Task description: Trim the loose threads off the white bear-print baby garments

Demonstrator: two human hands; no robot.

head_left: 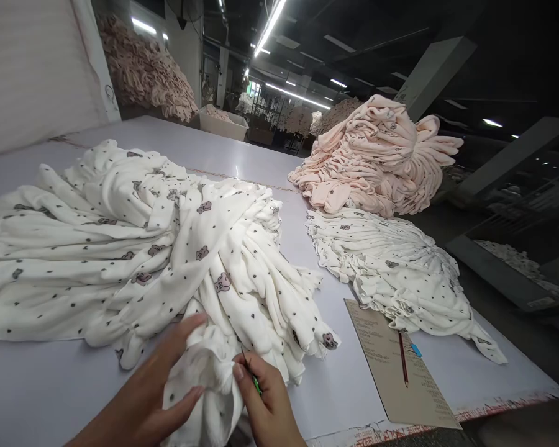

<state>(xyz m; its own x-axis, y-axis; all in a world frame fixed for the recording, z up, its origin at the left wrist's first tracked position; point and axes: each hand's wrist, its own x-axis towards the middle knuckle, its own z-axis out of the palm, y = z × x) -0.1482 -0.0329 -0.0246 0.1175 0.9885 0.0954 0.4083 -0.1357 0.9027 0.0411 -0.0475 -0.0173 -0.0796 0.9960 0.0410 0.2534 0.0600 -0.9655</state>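
My left hand [161, 388] is at the bottom, thumb and forefinger spread apart beside a bunched ruffled edge of white printed fabric [205, 366]. It is slightly blurred, and some fingers are hidden. My right hand [265, 397] is closed on a small tool that looks like thread snips [257, 385], with a green part and a dark thin tip showing. Its thumb and forefinger also pinch the ruffled edge. Behind both hands spreads a large heap of white fleecy garments [135, 248] with grey bear prints and small dark hearts.
At right lies a second white printed pile [386, 261], with a pink pile [372, 155] behind it. A printed cardboard sheet [382, 366] carries a dark red pencil [403, 360] and a blue clip [416, 350]. A white bin [223, 126] stands beyond the table [326, 397].
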